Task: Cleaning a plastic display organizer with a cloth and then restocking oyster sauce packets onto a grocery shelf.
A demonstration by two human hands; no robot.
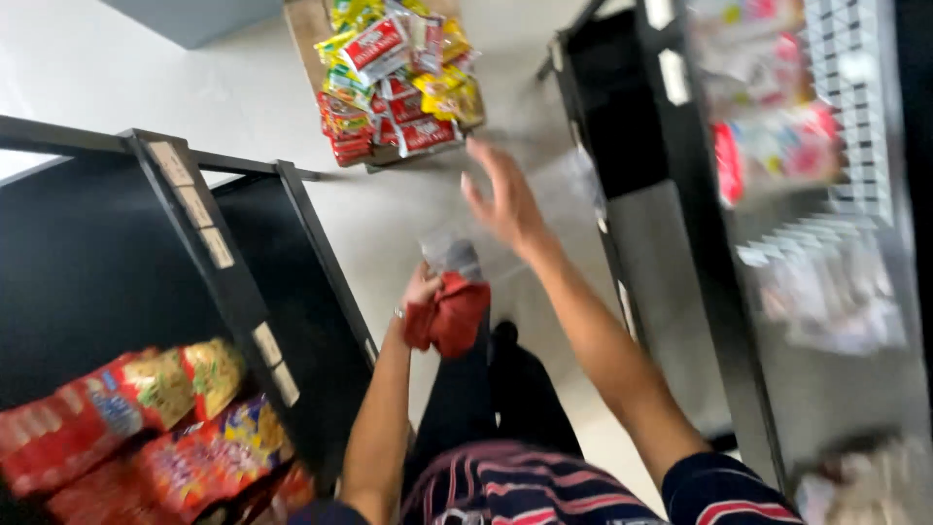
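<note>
My left hand [420, 290] grips a red cloth [450, 316] bunched together with a clear plastic wrapper [450, 256], held low in front of my dark trousers. My right hand [502, 202] is raised ahead of me with its fingers spread and nothing in it. It hovers over the pale floor, short of a wooden stand [309, 29] piled with red and yellow snack packets [397, 78]. The picture is blurred by motion.
A black shelf unit [233, 282] on my left holds red and yellow snack bags [146, 428] on its lower level. To the right stands another black rack [622, 117] with blurred packets [777, 146] hanging on a wire grid. Pale floor [389, 214] runs between them.
</note>
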